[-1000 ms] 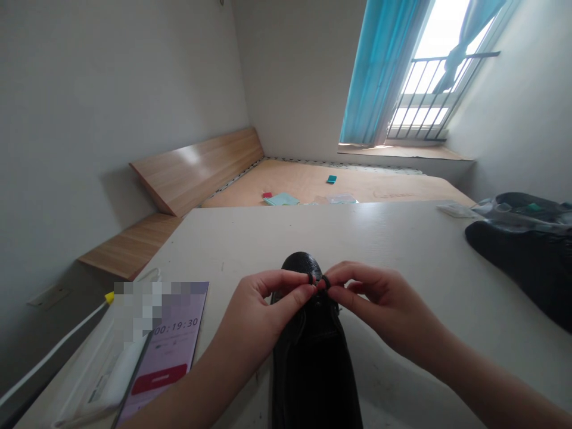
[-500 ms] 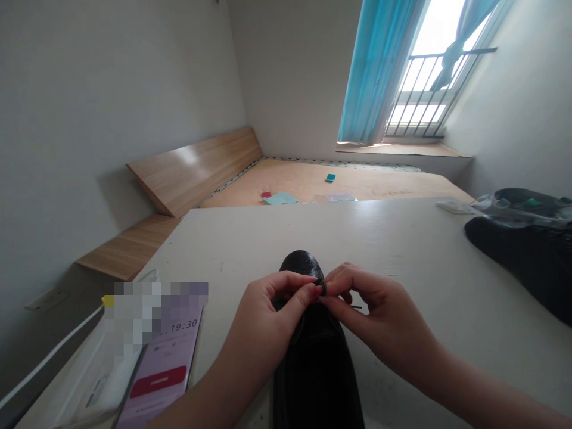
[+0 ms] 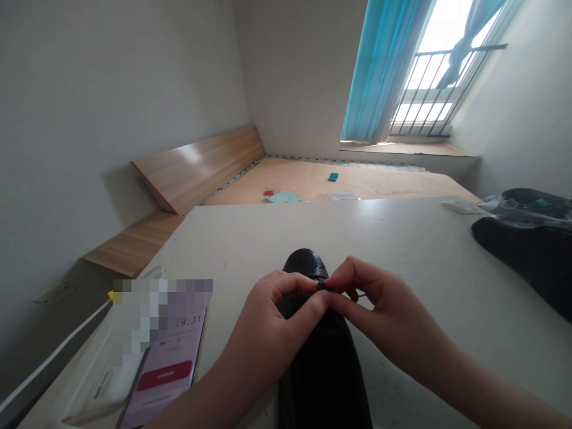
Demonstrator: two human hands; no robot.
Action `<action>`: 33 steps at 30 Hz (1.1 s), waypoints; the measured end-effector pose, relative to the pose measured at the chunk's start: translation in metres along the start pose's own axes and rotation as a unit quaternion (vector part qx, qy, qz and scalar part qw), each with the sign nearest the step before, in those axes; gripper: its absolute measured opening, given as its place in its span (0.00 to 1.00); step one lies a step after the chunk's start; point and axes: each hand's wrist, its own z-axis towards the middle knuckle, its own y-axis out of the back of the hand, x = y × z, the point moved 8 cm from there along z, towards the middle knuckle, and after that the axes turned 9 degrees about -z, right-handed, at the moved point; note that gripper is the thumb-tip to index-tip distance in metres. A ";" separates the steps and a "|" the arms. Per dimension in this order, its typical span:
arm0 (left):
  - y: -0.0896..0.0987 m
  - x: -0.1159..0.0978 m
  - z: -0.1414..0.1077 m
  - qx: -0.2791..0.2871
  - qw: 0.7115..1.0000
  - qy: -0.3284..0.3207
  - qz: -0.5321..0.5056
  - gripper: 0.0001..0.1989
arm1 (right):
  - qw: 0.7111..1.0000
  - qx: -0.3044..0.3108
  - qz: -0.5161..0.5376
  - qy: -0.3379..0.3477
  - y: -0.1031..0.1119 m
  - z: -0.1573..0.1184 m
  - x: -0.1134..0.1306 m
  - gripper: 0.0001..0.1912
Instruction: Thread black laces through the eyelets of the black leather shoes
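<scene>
A black shoe [image 3: 324, 381] lies on the white table in front of me, its toe pointing away. Above its front part, my left hand [image 3: 277, 316] pinches a dark shoelace [image 3: 328, 287] between thumb and forefinger. From the other side my right hand [image 3: 379, 301] is closed on the same lace, its fingertips almost meeting those of the left. A thin lace end sticks out past the right fingers. The hands cover much of the lacing, so its form cannot be made out.
A phone [image 3: 167, 363] with a running timer lies at the left beside a clear plastic tray [image 3: 75, 411] and a white cable [image 3: 58, 351]. Another black shoe [image 3: 527, 250] and a clear bag are at the right edge. Beyond the white table [image 3: 250, 232] is a bed [image 3: 384, 182].
The small dark loop between my fingertips now lies flatter, and the left thumb has pushed forward onto it. The whole view has shifted slightly.
</scene>
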 end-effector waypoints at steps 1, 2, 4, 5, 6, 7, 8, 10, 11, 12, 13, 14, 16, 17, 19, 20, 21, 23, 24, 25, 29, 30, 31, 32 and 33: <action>-0.001 0.000 0.001 0.007 1.000 0.006 -0.020 0.12 | 0.999 -0.016 -0.026 0.035 0.002 -0.002 0.006 0.05; -0.002 0.001 0.002 0.016 0.999 0.011 -0.042 0.12 | 0.995 -0.031 -0.051 0.079 0.004 -0.005 0.013 0.06; -0.003 0.002 0.004 0.025 0.996 0.022 -0.080 0.12 | 0.978 -0.054 -0.106 0.170 0.005 -0.011 0.027 0.07; -0.003 0.002 0.004 0.026 0.995 0.026 -0.091 0.11 | 0.966 -0.065 -0.135 0.213 0.004 -0.014 0.033 0.06; -0.003 0.003 0.005 0.024 0.995 0.029 -0.096 0.10 | 0.951 -0.077 -0.166 0.248 0.004 -0.017 0.038 0.06; -0.002 0.004 0.005 0.020 0.995 0.030 -0.095 0.10 | 0.937 -0.091 -0.194 0.274 0.004 -0.020 0.042 0.06; -0.001 0.004 0.005 0.017 0.995 0.029 -0.090 0.10 | 0.926 -0.104 -0.216 0.292 0.004 -0.021 0.045 0.05; -0.001 0.004 0.004 0.013 0.996 0.025 -0.080 0.10 | 0.919 -0.123 -0.229 0.297 0.007 -0.022 0.047 0.05; 0.000 0.004 0.004 0.012 0.997 0.024 -0.077 0.11 | 0.924 -0.125 -0.220 0.286 0.008 -0.020 0.046 0.06; 0.000 0.005 0.004 0.010 0.997 0.025 -0.077 0.11 | 0.932 -0.120 -0.207 0.271 0.010 -0.018 0.044 0.06; 0.000 0.005 0.004 0.011 0.996 0.027 -0.082 0.11 | 0.941 -0.108 -0.193 0.257 0.010 -0.016 0.042 0.06; 0.000 0.006 0.004 0.013 0.995 0.030 -0.091 0.10 | 0.949 -0.088 -0.178 0.245 0.009 -0.015 0.040 0.05; 0.000 0.008 0.005 0.022 0.993 0.035 -0.110 0.10 | 0.961 -0.044 -0.150 0.226 0.005 -0.012 0.037 0.04; 0.000 0.008 0.005 0.025 0.992 0.037 -0.119 0.10 | 0.966 -0.026 -0.137 0.218 0.004 -0.012 0.037 0.05; 0.000 0.011 0.006 0.029 0.989 0.044 -0.135 0.10 | 0.975 -0.007 -0.107 0.194 0.002 -0.010 0.035 0.06; 0.000 0.011 0.006 0.029 0.988 0.046 -0.144 0.10 | 0.980 -0.002 -0.090 0.178 0.001 -0.008 0.033 0.06; 0.000 0.012 0.006 0.030 0.986 0.049 -0.155 0.09 | 0.985 0.003 -0.073 0.155 0.001 -0.006 0.031 0.07; -0.002 0.013 0.005 0.037 0.984 0.052 -0.166 0.09 | 0.995 0.010 -0.046 0.094 -0.001 -0.002 0.022 0.05; -0.002 0.013 0.005 0.038 0.985 0.049 -0.164 0.09 | 0.997 0.011 -0.035 0.062 -0.002 0.000 0.017 0.04; -0.001 0.012 0.004 0.036 0.986 0.044 -0.154 0.09 | 0.999 0.010 -0.029 0.032 -0.002 0.001 0.011 0.03; 0.003 0.004 0.001 0.017 0.996 0.001 -0.084 0.06 | 0.999 0.002 -0.033 -0.012 -0.004 0.002 0.000 0.02; 0.004 0.001 0.001 0.015 0.998 -0.016 -0.061 0.06 | 0.999 0.007 -0.032 -0.004 -0.006 0.002 0.000 0.02; 0.005 -0.003 0.000 0.012 0.998 -0.037 -0.039 0.05 | 0.999 0.016 -0.027 0.007 -0.007 0.002 0.001 0.02; 0.005 -0.007 -0.001 0.011 0.998 -0.064 -0.017 0.04 | 0.999 0.027 -0.019 0.019 -0.009 0.001 0.002 0.02; 0.005 -0.012 -0.002 0.010 0.995 -0.096 0.007 0.04 | 0.999 0.038 -0.011 0.028 -0.010 0.001 0.003 0.02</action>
